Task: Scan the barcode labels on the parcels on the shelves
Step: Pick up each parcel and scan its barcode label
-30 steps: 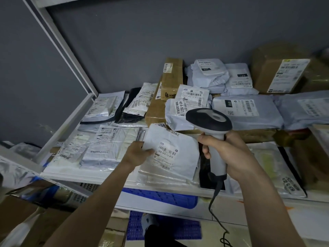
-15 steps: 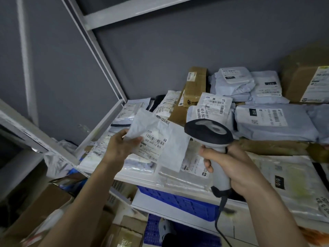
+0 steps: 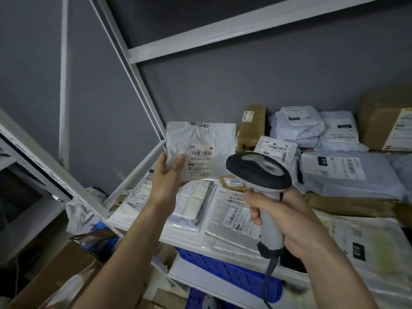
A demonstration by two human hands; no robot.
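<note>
My left hand (image 3: 168, 175) holds a thin white poly-bag parcel (image 3: 214, 139) upright above the shelf, thumb across its front, with its barcode label (image 3: 200, 161) facing me. My right hand (image 3: 287, 219) grips the handle of a grey and black barcode scanner (image 3: 258, 170), whose head sits just right of the held parcel and a little lower. The scanner's cable hangs down below my wrist. On the white shelf (image 3: 223, 248) lie several more parcels: clear flat bags (image 3: 236, 217), grey poly mailers (image 3: 347, 175) and brown boxes (image 3: 252, 128).
A large cardboard box (image 3: 385, 123) stands at the back right. A blue plastic crate (image 3: 227, 268) sits under the shelf. Cardboard boxes (image 3: 55, 277) lie on the floor at the lower left. White shelf uprights (image 3: 124, 63) and a crossbar run along the grey wall.
My left hand picked the white parcel up off the shelf and raised it upright with the label toward me. The scanner stayed in my right hand while the view tilted upward.
</note>
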